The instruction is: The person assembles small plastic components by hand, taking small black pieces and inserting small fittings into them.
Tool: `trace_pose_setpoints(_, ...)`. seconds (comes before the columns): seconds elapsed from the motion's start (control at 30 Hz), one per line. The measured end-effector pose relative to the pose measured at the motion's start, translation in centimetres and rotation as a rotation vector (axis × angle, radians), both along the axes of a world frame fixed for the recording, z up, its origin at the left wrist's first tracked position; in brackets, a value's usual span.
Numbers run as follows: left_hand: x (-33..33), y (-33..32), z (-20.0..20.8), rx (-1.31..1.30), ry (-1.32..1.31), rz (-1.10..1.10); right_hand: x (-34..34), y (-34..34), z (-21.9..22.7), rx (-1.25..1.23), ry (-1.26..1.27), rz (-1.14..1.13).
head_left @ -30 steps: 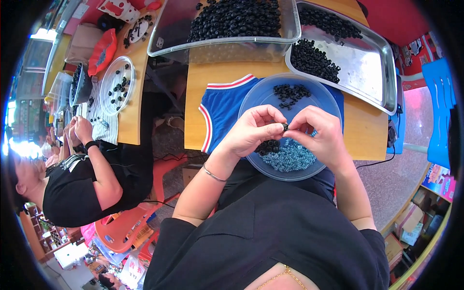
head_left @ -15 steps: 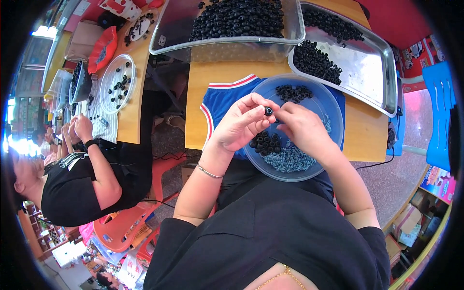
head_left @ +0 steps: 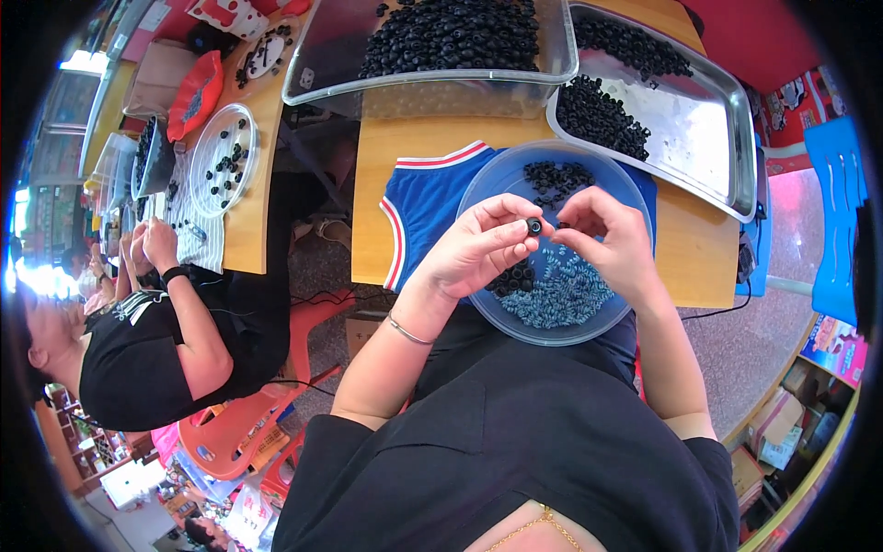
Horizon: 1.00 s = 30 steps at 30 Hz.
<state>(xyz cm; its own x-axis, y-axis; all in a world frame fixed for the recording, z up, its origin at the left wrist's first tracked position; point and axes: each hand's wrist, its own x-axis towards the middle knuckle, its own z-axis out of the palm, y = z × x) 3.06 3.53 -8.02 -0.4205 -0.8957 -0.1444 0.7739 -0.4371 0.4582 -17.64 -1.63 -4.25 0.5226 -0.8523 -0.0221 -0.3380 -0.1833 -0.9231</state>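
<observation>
One black bead-like piece (head_left: 534,226): above the blue basin (head_left: 490,189), its round opening facing up.
Left hand (head_left: 474,241): thumb and fingertips pinched on that piece, other fingers loosely curled.
Right hand (head_left: 609,237): just beside the left, fingers bent toward the thumb with little gap; I cannot tell whether something tiny sits between the tips.
Basin contents: light-blue pieces (head_left: 556,299) near the person, black round pieces (head_left: 515,279) at left, small black parts (head_left: 556,173) at the far side.
Bench (head_left: 395,138): carries a clear tub (head_left: 451,99) and a metal tray (head_left: 704,129), both with black pieces.
</observation>
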Motion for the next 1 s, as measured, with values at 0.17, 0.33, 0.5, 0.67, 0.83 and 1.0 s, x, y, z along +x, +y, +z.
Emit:
trace_pose_setpoints(0.17,-0.5,0.0,0.0,-0.021,-0.027,-0.031,-0.6,0.6,1.2,0.033,-0.228,-0.016)
trace_pose_setpoints(0.33,-0.7,0.1,0.2,0.008,-0.05,-0.017,-0.4,0.9,0.8,-0.047,-0.344,-0.01)
trace_pose_setpoints(0.5,-0.9,0.1,0.2,0.004,-0.022,-0.028,-0.5,1.0,1.3,-0.149,-0.299,-0.009)
trace_pose_setpoints(0.67,-1.3,0.1,0.4,0.022,-0.025,-0.043,-0.4,1.0,1.4,-0.3,-0.237,-0.015)
trace_pose_setpoints(0.83,-1.3,0.1,0.3,0.018,-0.051,-0.059,-0.3,1.0,1.6,-0.355,-0.2,-0.006)
trace_pose_setpoints(1.0,-1.3,0.1,0.4,0.027,-0.084,-0.064,-0.3,1.0,1.8,-0.422,-0.157,0.015)
